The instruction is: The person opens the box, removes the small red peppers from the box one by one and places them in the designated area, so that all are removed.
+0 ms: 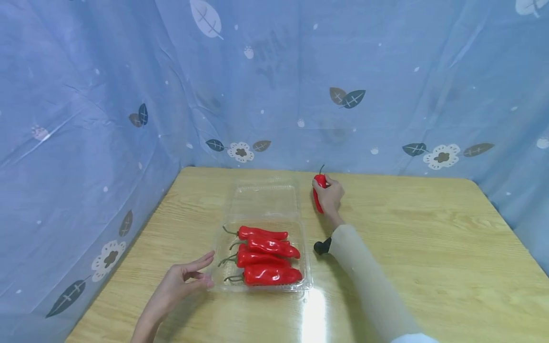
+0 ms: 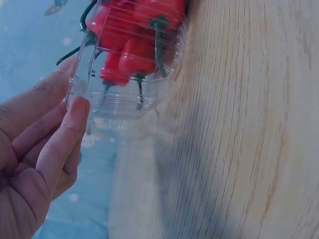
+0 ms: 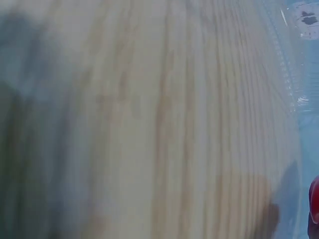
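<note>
A clear plastic clamshell container (image 1: pixel 306 267) lies on the table with its lid (image 1: pixel 263 200) folded back toward the far edge. Several long, shiny red chili peppers (image 1: pixel 270 275) lie side by side in its tray, green stems pointing left. My left hand (image 1: pixel 182 281) is at the tray's near left corner; in the left wrist view, thumb and fingertips (image 2: pixel 79 107) hold the clear rim. Farther back, right of the lid, my right hand (image 1: pixel 332 193) grips another red chili pepper (image 1: pixel 318 193), its stem pointing away. Only a sliver of this chili pepper (image 3: pixel 314 201) enters the right wrist view.
The wood-grain table (image 1: pixel 429 247) stretches to the right of my right arm. A blue curtain (image 1: pixel 291 85) with leaf and flower prints hangs behind the table and along its left side. A small black device (image 1: pixel 322 246) sits at my right wrist.
</note>
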`<state>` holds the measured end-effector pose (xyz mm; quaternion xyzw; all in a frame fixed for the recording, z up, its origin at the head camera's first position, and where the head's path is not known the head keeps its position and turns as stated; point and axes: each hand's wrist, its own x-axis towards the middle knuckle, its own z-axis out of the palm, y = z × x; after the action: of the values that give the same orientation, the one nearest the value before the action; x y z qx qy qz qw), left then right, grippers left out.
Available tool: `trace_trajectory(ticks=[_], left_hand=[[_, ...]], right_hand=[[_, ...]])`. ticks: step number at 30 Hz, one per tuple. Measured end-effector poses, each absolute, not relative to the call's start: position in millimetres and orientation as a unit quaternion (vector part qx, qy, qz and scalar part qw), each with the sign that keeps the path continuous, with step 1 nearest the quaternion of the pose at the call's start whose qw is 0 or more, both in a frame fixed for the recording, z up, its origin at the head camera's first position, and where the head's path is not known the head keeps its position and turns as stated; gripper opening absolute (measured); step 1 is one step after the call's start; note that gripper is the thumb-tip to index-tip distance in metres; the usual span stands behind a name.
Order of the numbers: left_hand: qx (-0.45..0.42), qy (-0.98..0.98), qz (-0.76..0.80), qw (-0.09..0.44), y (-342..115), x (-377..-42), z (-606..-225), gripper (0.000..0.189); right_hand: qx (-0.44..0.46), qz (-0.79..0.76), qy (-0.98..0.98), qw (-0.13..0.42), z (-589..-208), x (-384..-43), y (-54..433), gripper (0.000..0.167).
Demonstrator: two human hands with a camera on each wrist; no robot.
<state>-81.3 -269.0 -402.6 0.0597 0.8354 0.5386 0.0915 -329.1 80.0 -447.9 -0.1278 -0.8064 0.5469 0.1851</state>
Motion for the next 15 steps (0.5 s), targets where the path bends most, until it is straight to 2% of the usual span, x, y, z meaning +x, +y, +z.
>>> trace_trajectory(ticks=[15], left_hand=[[0.052, 0.833, 0.543, 0.09, -266, -81, -402, 0.054]], right_hand=[[-0.182, 0.556, -0.8, 0.131, -452, -341, 70, 0.055]])
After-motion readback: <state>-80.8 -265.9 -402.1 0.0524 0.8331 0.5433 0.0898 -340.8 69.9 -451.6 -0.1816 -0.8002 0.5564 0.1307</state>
